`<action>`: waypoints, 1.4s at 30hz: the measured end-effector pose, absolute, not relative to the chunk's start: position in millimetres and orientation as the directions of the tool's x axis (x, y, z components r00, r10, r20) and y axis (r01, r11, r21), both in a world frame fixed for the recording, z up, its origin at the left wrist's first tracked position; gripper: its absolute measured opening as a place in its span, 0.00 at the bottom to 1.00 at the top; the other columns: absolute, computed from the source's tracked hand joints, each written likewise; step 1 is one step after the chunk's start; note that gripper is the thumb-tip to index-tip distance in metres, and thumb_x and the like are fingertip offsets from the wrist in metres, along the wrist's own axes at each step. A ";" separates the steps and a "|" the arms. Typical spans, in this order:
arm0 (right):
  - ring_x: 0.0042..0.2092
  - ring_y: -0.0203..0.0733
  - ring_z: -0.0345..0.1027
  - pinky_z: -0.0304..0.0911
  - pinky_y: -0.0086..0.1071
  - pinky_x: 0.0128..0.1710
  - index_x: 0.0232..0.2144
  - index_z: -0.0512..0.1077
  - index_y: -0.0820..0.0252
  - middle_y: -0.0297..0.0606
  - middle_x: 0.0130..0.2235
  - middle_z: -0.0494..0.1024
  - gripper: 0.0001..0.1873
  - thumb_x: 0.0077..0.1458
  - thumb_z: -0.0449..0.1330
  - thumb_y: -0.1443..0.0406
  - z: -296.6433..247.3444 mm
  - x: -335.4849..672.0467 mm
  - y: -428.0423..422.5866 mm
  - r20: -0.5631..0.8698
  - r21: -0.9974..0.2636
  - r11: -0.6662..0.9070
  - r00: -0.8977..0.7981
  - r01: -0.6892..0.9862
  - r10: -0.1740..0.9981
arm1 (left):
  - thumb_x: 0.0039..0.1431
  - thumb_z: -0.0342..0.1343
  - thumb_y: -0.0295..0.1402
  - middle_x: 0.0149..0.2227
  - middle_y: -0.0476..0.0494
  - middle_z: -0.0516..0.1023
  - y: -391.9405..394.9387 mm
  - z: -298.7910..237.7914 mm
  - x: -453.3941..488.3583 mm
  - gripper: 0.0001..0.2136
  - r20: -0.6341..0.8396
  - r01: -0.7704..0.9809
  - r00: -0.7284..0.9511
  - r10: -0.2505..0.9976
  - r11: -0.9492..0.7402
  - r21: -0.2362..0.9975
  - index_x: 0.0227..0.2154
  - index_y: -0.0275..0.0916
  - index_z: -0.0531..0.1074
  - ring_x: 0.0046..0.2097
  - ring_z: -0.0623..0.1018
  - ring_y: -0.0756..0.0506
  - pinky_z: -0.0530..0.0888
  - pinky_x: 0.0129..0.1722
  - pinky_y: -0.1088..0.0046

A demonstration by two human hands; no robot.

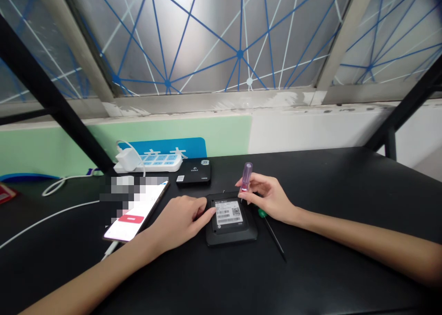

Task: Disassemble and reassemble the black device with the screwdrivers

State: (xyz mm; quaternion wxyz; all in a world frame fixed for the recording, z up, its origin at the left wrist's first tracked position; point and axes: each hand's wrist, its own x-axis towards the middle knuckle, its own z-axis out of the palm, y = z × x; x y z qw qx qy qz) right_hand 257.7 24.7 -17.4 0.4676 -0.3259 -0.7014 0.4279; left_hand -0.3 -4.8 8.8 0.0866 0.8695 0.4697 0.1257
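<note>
A small black set-top box (pixel 214 238) lies upside down on the table, its white printed label (pixel 226 216) facing up. My left hand (pixel 186 216) grips its left side, the thumb on the underside near the label and the fingers curled at the far left corner. In my right hand (pixel 267 193) is a screwdriver with a clear purple handle (pixel 247 174). It stands nearly upright, its tip down at the box's far right corner. A second screwdriver with a green handle and dark shaft (pixel 274 236) lies right of the box, below my right hand. A tiny screw (pixel 223 191) appears just behind the box.
Another black box (pixel 195 172) sits farther back. Beside it a white power strip (pixel 162 162) holds a plugged-in charger (pixel 128 159). Left of my left hand is a lit phone (pixel 138 218), partly blurred out. White cables (pixel 51 220) cross the black table (pixel 328 269). Black frame posts (pixel 69 103) flank the window.
</note>
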 end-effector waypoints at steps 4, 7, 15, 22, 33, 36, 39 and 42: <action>0.32 0.38 0.70 0.70 0.34 0.33 0.43 0.76 0.62 0.39 0.32 0.78 0.14 0.58 0.63 0.59 -12.6 258.0 22.2 0.397 -0.878 0.470 -0.405 0.095 0.824 | 0.67 0.45 0.44 0.20 0.52 0.63 -4.8 8.7 0.0 0.20 0.128 0.796 0.531 0.838 -0.544 0.265 0.21 0.40 0.56 0.22 0.62 0.50 0.52 0.24 0.71; 0.33 0.39 0.71 0.70 0.36 0.36 0.45 0.75 0.62 0.39 0.32 0.79 0.14 0.60 0.60 0.60 -10.3 259.0 20.6 0.421 -0.849 0.516 -0.445 0.114 0.790 | 0.67 0.45 0.44 0.20 0.52 0.63 -4.3 8.1 0.1 0.20 0.122 0.800 0.529 0.840 -0.542 0.256 0.21 0.40 0.56 0.23 0.62 0.50 0.52 0.25 0.71; 0.37 0.43 0.71 0.67 0.37 0.40 0.37 0.75 0.60 0.39 0.35 0.78 0.11 0.54 0.66 0.61 -18.4 258.5 24.7 0.512 -0.774 0.594 -0.334 0.221 0.791 | 0.67 0.45 0.44 0.20 0.52 0.64 -4.6 9.1 -0.9 0.20 0.106 0.805 0.525 0.844 -0.534 0.258 0.21 0.40 0.56 0.23 0.62 0.50 0.52 0.25 0.71; 0.36 0.44 0.69 0.64 0.40 0.41 0.26 0.75 0.59 0.38 0.31 0.78 0.11 0.51 0.69 0.58 -15.3 259.9 25.8 0.532 -0.703 0.615 -0.310 0.357 0.788 | 0.68 0.44 0.45 0.21 0.52 0.64 -4.6 8.6 -1.2 0.21 0.105 0.805 0.531 0.841 -0.539 0.249 0.21 0.39 0.56 0.23 0.63 0.50 0.52 0.25 0.71; 0.38 0.44 0.72 0.66 0.38 0.41 0.29 0.80 0.59 0.40 0.32 0.79 0.10 0.55 0.66 0.58 -7.9 262.2 27.5 0.484 -0.726 0.627 -0.437 0.283 0.758 | 0.68 0.44 0.45 0.20 0.53 0.63 -5.1 7.8 -3.5 0.21 0.101 0.803 0.539 0.836 -0.546 0.240 0.22 0.39 0.55 0.23 0.63 0.50 0.51 0.25 0.72; 0.37 0.43 0.72 0.67 0.36 0.40 0.29 0.80 0.58 0.38 0.32 0.80 0.09 0.56 0.66 0.60 -7.9 264.2 29.6 0.488 -0.713 0.652 -0.484 0.258 0.726 | 0.69 0.44 0.45 0.20 0.53 0.64 -4.5 8.1 -3.3 0.21 0.102 0.799 0.543 0.834 -0.550 0.241 0.22 0.39 0.56 0.23 0.63 0.50 0.52 0.25 0.72; 0.37 0.42 0.73 0.67 0.36 0.41 0.30 0.79 0.58 0.38 0.33 0.81 0.07 0.57 0.66 0.61 -8.9 265.4 30.4 0.508 -0.683 0.682 -0.501 0.262 0.701 | 0.69 0.44 0.45 0.20 0.53 0.64 -4.3 8.2 -3.3 0.21 0.105 0.797 0.546 0.831 -0.554 0.243 0.22 0.39 0.56 0.23 0.63 0.50 0.52 0.25 0.72; 0.37 0.42 0.73 0.67 0.35 0.41 0.32 0.78 0.59 0.38 0.34 0.80 0.06 0.55 0.67 0.62 -9.6 266.3 30.3 0.526 -0.660 0.695 -0.485 0.286 0.699 | 0.68 0.44 0.45 0.20 0.53 0.64 -4.1 8.5 -3.2 0.21 0.103 0.797 0.545 0.832 -0.553 0.244 0.22 0.39 0.56 0.23 0.63 0.50 0.52 0.25 0.72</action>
